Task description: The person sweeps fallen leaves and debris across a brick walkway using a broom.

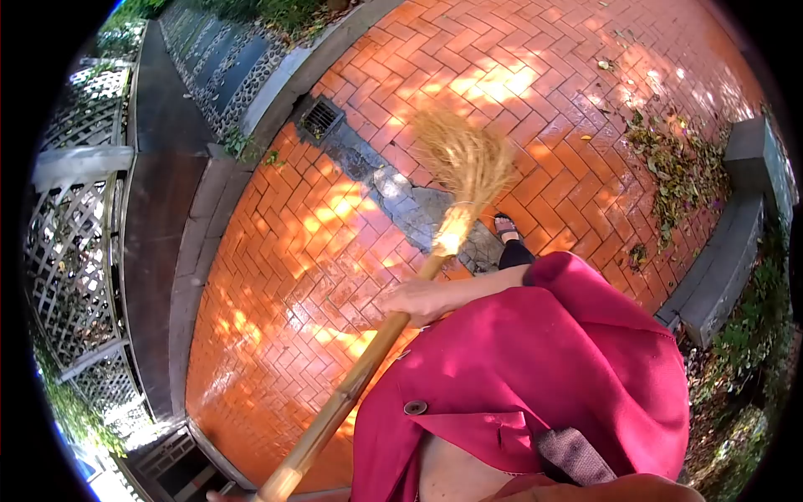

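1. The right hand (414, 301) is closed around the wooden handle of a straw broom (368, 360), gripping it partway along, below the bristles. Its bare forearm comes out of a wide red sleeve.
2. The left hand (224, 496) shows only as a sliver at the lower border of the view, beside the handle's other end. It is probably on the handle, but I cannot tell whether it is open or closed.
3. The broom slants across the view, its handle running from the lower left up to the bound neck and the spread bristles (468, 163). The bristles are over the orange brick paving (268, 251), between the drain grate and the leaf heap; whether they touch the bricks I cannot tell.
4. The drain grate (320, 119) sits at the paving's left edge, close to the stone curb (201, 217). A grey patched strip (401, 201) leads from it, past the bristles, towards a sandalled foot (506, 226).
5. Dry leaves (673, 167) lie heaped near the paving's right edge, beside a low stone border (726, 259).
6. The paving looks wet and shiny in places, with patches of sunlight. A white lattice fence (75, 259) stands beyond the curb.
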The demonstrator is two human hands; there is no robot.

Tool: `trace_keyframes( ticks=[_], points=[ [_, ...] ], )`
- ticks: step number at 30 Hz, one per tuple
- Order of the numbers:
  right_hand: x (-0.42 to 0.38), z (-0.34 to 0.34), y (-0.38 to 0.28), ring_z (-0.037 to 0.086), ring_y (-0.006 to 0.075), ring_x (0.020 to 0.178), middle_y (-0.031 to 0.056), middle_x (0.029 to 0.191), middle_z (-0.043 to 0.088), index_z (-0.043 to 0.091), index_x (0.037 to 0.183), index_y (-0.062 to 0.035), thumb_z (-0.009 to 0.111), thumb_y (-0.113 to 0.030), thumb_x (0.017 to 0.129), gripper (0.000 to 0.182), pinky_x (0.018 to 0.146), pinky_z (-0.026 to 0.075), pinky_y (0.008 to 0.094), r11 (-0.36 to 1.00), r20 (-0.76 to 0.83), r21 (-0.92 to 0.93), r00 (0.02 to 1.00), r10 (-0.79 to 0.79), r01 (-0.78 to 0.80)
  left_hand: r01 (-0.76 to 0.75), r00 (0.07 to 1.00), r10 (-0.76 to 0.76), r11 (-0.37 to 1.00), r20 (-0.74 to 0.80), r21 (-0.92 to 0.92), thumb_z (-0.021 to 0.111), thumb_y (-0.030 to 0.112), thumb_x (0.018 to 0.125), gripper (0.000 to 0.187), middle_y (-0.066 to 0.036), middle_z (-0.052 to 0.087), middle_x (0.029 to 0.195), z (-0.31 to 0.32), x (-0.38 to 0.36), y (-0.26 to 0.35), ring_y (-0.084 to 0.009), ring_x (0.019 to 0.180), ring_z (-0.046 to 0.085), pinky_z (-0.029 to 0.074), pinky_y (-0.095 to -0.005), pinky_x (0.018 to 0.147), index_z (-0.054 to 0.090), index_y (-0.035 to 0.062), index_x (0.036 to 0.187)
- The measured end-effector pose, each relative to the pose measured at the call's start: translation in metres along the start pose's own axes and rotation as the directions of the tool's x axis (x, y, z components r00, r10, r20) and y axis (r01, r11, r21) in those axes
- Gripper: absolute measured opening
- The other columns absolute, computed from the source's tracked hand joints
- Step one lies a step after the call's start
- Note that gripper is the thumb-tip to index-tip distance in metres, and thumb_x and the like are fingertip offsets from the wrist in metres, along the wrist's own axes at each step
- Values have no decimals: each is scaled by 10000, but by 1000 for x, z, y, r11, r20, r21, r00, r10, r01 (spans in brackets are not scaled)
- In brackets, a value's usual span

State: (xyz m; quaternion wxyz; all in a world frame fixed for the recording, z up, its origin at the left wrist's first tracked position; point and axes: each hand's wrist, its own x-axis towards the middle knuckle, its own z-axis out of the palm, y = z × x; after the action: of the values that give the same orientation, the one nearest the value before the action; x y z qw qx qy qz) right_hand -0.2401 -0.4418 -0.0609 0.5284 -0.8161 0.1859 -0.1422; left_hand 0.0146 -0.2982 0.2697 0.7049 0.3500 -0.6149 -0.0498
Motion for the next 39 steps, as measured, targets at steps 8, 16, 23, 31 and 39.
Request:
trace_keyframes(
  ticks=[8, 16, 23, 31, 39],
  points=[
    [-197, -160, 116, 500, 279, 831, 74, 746, 561, 531, 797, -109, 573, -95, 606, 196, 717, 376, 396, 772, -580, -211, 712, 395, -600, 717, 696, -620, 617, 362, -324, 480, 223, 710, 212, -128, 499, 800, 191, -90, -173, -273, 812, 470, 364, -404, 778, 475, 31, 801],
    [-235, -208, 62, 470, 214, 838, 29, 733, 522, 491, 757, -97, 558, -69, 594, 178, 749, 321, 363, 612, -778, -149, 474, 412, -777, 702, 709, -405, 479, 577, -527, 455, 452, 786, 389, -44, 383, 681, 273, -4, -227, -194, 678, 378, 347, -362, 732, 411, 71, 726],
    [-260, -156, 68, 474, 248, 766, 65, 703, 520, 490, 737, -90, 547, -60, 563, 186, 685, 317, 374, 538, -940, 202, -7, 341, -818, 863, 472, -102, 255, 876, -435, 458, 492, 774, 421, -30, 367, 642, 428, 44, -313, -178, 639, 354, 309, -339, 653, 387, 82, 708],
    [-284, -47, 85, 468, 313, 788, 115, 754, 536, 493, 736, -67, 595, -84, 579, 188, 691, 347, 403, 253, -637, 755, -585, 502, -605, 999, -34, 211, 13, 977, 32, 493, 233, 795, 179, -67, 468, 697, 638, -51, -288, -205, 708, 455, 363, -410, 781, 449, 62, 761],
    [-334, -149, 175, 479, 291, 810, 88, 768, 520, 505, 801, -107, 613, -128, 584, 243, 681, 356, 403, 304, -647, 757, -599, 472, -578, 994, -50, 190, -88, 980, 68, 496, 137, 742, 136, -27, 386, 619, 763, -39, -284, -157, 601, 373, 336, -368, 753, 388, 93, 671]
  ],
)
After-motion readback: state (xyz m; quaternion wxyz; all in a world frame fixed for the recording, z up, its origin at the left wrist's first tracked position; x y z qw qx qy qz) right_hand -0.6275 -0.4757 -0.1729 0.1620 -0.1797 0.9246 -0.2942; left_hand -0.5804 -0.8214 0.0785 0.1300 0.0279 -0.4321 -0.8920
